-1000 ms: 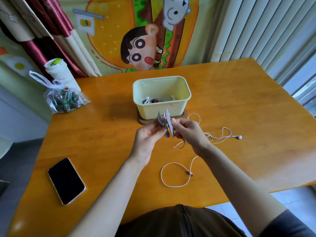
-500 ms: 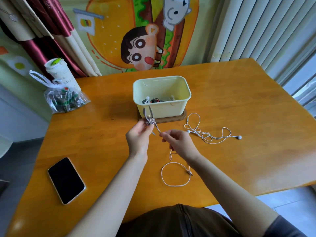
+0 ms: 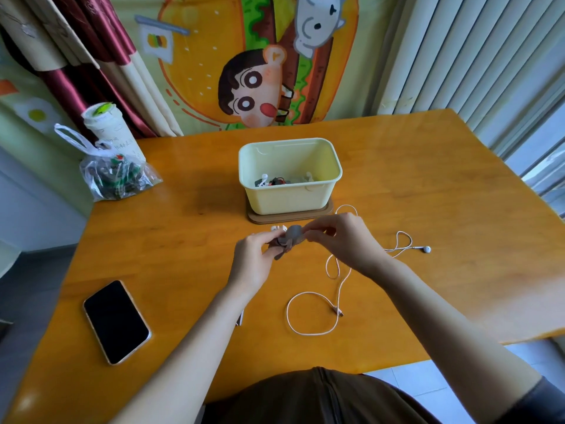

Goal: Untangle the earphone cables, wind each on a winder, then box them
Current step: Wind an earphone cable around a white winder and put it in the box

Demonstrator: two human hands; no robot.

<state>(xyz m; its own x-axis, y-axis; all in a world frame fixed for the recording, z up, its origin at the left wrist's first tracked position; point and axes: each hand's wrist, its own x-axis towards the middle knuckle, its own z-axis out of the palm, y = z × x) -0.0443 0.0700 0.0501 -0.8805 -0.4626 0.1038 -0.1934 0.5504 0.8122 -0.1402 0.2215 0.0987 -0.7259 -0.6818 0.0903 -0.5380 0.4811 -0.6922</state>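
Two hands are meeting low over the table (image 3: 458,209). Nearest the person, a slack loop of the white earphone cable (image 3: 308,334) is lying on the wood, with its plug (image 3: 338,312) resting at the loop's right side. A dark phone (image 3: 116,321) is lying well to the left, out of the cable's way.

Just beyond, the left hand (image 3: 255,261) is gripping the grey winder (image 3: 292,237) from below with curled fingers, and the right hand (image 3: 339,240) is pinching its upper flap. The cable is rising from the table towards the right palm, but I cannot tell whether any finger is actually trapping it.

That is where I judge trouble is waiting. A small twisted loop is hanging under the right wrist, and pulling it in as it lies is likely to tighten it into a knot. The winder looks soft, so a light pinch may be letting it fold or slip, spilling whatever is wound. One earbud (image 3: 276,228) is peeking out beside the left fingertips and could be working loose.

Farther right, the other earbud (image 3: 426,248) is lying at the end of a curl of wire; dragged in quickly, it may be snagging on that curl.

Behind the hands, the cream box (image 3: 290,200) is sitting on a brown base (image 3: 328,209) with earlier pieces inside, close enough that a wide winding motion risks knocking it. A plastic bag (image 3: 113,179) and a cup (image 3: 107,130) are standing at the far left corner.
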